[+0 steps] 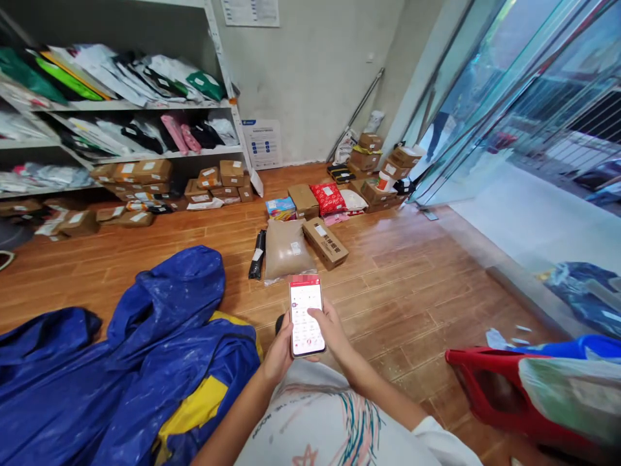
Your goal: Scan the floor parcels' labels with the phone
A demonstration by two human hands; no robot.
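Overhead, shelves (145, 103) hold parcels (145, 171); both hands (279, 353) grip a phone (306, 316).

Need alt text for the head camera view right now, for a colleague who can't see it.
Both hands hold a smartphone with a lit screen over a wooden floor: the left hand grips its edge, the right hand has its thumb on the screen. Parcels lie ahead, shelves of packages stand left, and a blue raincoat is piled nearby.

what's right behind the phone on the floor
Beyond the phone, held in the left hand and right hand, lie a tan padded parcel, a black roll and a cardboard box. The floor directly under the phone is hidden.
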